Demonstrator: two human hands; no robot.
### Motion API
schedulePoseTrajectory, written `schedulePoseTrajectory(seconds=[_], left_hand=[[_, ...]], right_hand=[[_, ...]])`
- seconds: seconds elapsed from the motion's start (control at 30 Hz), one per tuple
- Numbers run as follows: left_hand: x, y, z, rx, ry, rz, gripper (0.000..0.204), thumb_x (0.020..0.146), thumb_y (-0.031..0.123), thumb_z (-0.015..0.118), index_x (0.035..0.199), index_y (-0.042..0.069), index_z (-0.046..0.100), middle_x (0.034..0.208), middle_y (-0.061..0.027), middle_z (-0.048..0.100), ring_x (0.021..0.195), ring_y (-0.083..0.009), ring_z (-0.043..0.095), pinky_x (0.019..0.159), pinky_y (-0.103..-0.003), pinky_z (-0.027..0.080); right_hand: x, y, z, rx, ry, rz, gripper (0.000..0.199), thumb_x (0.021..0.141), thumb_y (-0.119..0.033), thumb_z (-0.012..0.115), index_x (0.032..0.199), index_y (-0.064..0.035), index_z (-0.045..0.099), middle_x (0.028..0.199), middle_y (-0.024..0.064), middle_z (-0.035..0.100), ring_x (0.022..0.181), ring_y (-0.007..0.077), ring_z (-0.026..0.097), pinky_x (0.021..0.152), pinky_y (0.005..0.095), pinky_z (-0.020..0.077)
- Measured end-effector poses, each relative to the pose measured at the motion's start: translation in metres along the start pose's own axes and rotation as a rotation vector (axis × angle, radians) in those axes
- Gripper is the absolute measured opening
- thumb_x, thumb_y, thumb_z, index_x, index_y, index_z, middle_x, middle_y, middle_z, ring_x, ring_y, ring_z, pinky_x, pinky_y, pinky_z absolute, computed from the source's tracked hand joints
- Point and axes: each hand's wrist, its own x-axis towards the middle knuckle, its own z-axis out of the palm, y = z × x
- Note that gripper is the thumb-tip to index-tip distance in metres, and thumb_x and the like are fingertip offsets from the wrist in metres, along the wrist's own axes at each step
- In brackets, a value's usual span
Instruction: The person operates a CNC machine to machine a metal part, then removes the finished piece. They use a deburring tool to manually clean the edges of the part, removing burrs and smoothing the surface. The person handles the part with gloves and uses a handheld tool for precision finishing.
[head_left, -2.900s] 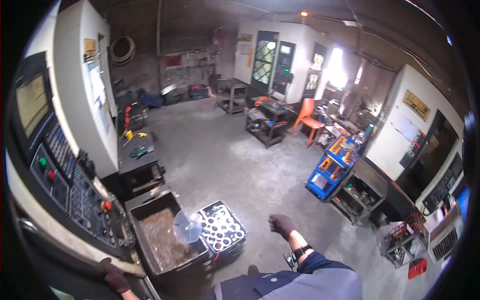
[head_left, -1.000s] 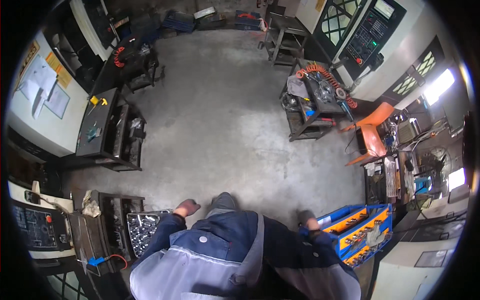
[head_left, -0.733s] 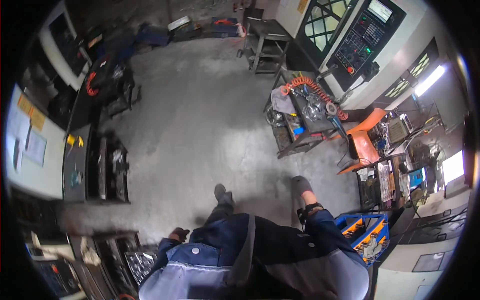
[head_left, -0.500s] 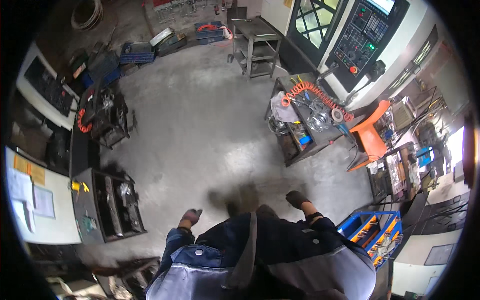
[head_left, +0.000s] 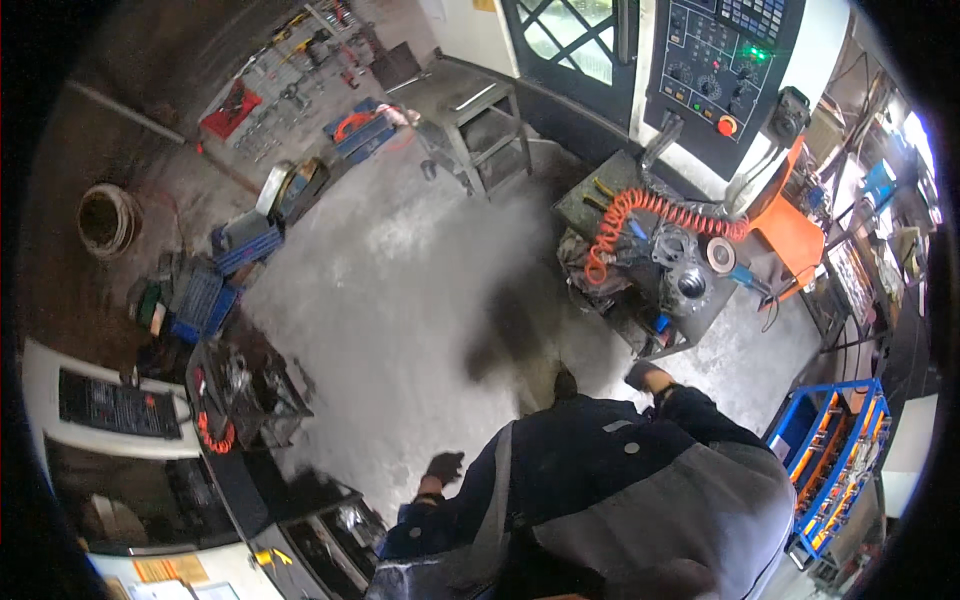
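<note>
Just past the fingers of the right hand [head_left: 642,376], too blurry to tell, stood a cart [head_left: 712,316]; the left hand [head_left: 444,468] curled, fingers slightly apart.

Machine workshop with a bare grey floor [head_left: 400,290]. A metal work cart [head_left: 580,207] bears a coiled orange hose [head_left: 685,209] and a hand grinder [head_left: 744,274]; just behind the cart stands a machine control panel [head_left: 712,85]. Wall-mounted hand tools [head_left: 288,90] appear well beyond it, and a second control panel [head_left: 118,405] across the floor from it.
</note>
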Motion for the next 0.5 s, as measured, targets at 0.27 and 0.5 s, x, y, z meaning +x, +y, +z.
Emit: schedulePoseTrajectory(seconds=[0.27, 0.5], left_hand=[[0.109, 0.004, -0.135, -0.350, 0.056, -0.304, 0.045, 0.078, 0.021, 0.080, 0.120, 0.008, 0.069, 0.096, -0.0123, 0.076, 0.088, -0.0303, 0.072, 0.074, -0.045, 0.058], [0.253, -0.051, -0.303, -0.161, -0.016, -0.139, 0.037, 0.080, 0.022, 0.077, 0.114, 0.008, 0.070, 0.091, -0.0145, 0.075, 0.086, -0.0326, 0.072, 0.072, -0.047, 0.057]], right_hand=[[0.197, -0.110, -0.287, -0.261, 0.273, -0.075, 0.041, 0.095, -0.032, 0.054, 0.116, -0.0014, 0.073, 0.122, 0.0220, 0.071, 0.109, 0.0358, 0.069, 0.096, 0.0454, 0.0527], [0.212, -0.153, -0.491, 0.399, 0.510, 0.037, 0.043, 0.089, -0.032, 0.066, 0.123, -0.0062, 0.071, 0.120, 0.0227, 0.071, 0.110, 0.0378, 0.069, 0.096, 0.0466, 0.0527]])
